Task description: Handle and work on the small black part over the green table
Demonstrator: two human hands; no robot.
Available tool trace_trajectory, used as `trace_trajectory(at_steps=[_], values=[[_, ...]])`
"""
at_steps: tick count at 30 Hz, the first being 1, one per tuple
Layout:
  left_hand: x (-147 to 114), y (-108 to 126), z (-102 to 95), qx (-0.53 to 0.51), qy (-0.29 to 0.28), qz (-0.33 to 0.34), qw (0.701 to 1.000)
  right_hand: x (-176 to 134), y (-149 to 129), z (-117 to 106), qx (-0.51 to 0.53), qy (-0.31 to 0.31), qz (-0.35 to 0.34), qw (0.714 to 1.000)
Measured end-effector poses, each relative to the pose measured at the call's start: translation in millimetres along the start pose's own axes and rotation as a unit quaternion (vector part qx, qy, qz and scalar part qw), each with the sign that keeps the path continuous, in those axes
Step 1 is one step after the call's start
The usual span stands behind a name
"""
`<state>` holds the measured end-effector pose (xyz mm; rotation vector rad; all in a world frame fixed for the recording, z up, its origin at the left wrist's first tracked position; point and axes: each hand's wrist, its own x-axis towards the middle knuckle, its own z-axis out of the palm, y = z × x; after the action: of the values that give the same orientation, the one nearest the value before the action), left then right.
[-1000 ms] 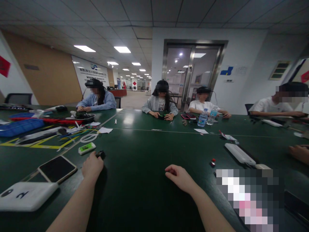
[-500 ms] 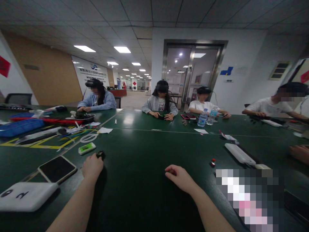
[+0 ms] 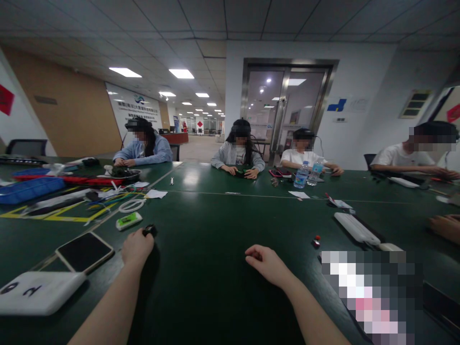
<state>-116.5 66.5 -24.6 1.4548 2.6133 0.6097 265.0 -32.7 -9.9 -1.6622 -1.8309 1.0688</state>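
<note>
My left hand [image 3: 137, 248] rests on the dark green tabletop [image 3: 204, 249], its fingers closed around a small black object [image 3: 150, 230] whose kind I cannot make out. Just beyond that hand lies a green-and-white packet [image 3: 129, 221]. To its left is a phone [image 3: 85, 252] with a dark screen, and nearer to me a white case marked "2" [image 3: 41, 292]. My right hand [image 3: 268, 264] lies on its side on the table, fingers loosely curled and the thumb a little apart. It holds nothing that I can see. A small red-and-silver item [image 3: 316, 241] sits to its right.
Cables [image 3: 132, 206], blue trays [image 3: 32, 190] and tools crowd the far left. Two water bottles [image 3: 301, 175] stand at the back. On the right lie a white power bank-like bar [image 3: 355, 229] and a pixelated patch. Several people sit around the table; a co-worker's hand [image 3: 445, 227] shows at right.
Both my hands stay in place, the left still holding the small black object. At the far right, a person in white has shifted position, with the arms moved to the right.
</note>
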Motion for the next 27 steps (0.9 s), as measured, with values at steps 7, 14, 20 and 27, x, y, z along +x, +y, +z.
trace_trajectory(at_steps=[7,14,20,27], values=[[5.2,-2.1,2.3,-0.015,-0.002,-0.004,1.0,-0.3,0.1,0.2,0.0,0.001,0.003,1.0],[8.7,-3.6,5.6,-0.017,-0.003,-0.007,1.0,-1.6,-0.8,-0.1,0.007,-0.002,0.002,1.0],[7.2,-3.1,5.5,-0.017,-0.001,-0.008,1.0,-2.5,-4.9,-0.6,0.0,0.002,0.001,1.0],[6.1,-2.0,4.4,-0.016,0.002,-0.007,1.0,-1.8,-2.7,0.3,0.001,0.0,0.0,1.0]])
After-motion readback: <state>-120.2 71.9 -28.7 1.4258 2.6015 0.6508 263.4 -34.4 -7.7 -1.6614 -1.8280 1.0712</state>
